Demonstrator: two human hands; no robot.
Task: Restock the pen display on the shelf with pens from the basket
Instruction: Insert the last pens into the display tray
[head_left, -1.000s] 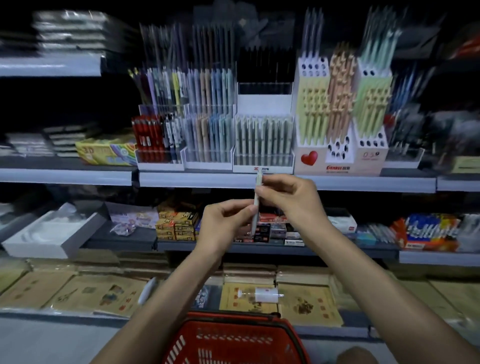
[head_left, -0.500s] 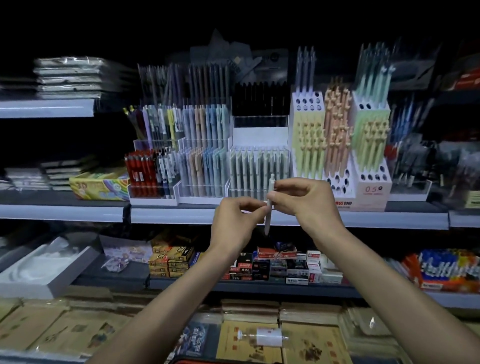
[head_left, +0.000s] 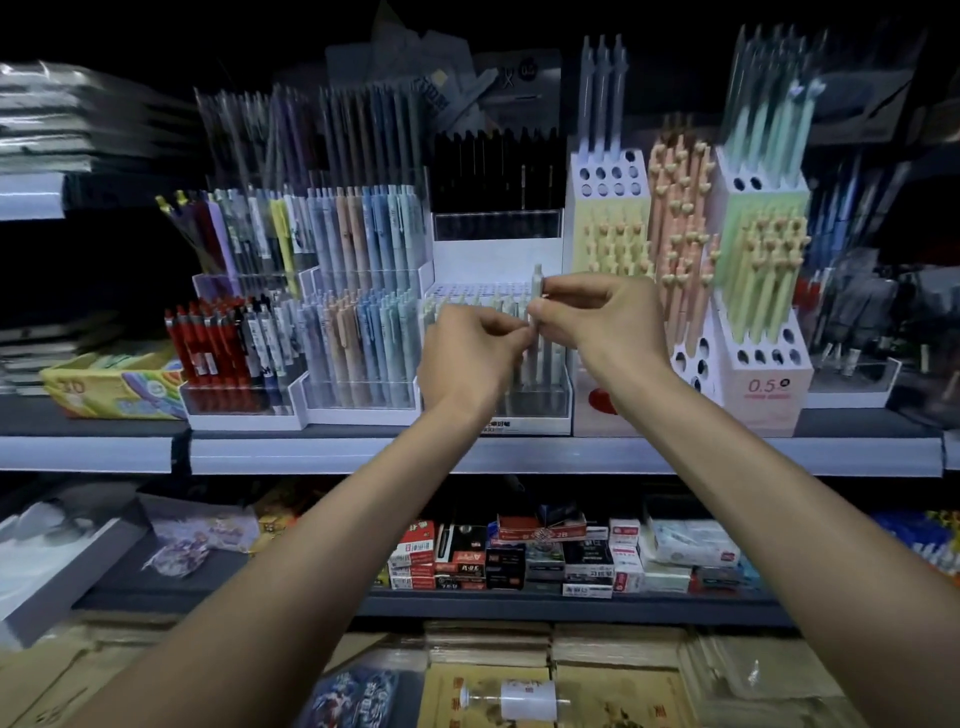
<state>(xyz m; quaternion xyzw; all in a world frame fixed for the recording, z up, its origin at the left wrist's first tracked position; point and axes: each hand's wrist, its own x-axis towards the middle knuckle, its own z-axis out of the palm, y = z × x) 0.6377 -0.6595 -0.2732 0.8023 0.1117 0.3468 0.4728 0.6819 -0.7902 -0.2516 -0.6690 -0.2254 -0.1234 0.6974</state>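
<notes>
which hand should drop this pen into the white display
Right, probably: the right hand pinches the pen near its top, free to lower it into the white display; the left hand holds lower, in the way.

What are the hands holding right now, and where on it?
One pale pen, upright. The right hand pinches its upper part just below the top; the left hand pinches it slightly lower on the barrel.

Standing on the grey shelf (head_left: 322, 454), left to right: yellow box (head_left: 104, 389), clear pen racks (head_left: 358, 400), white pen display (head_left: 545, 415), pastel pen towers (head_left: 763, 384).
</notes>
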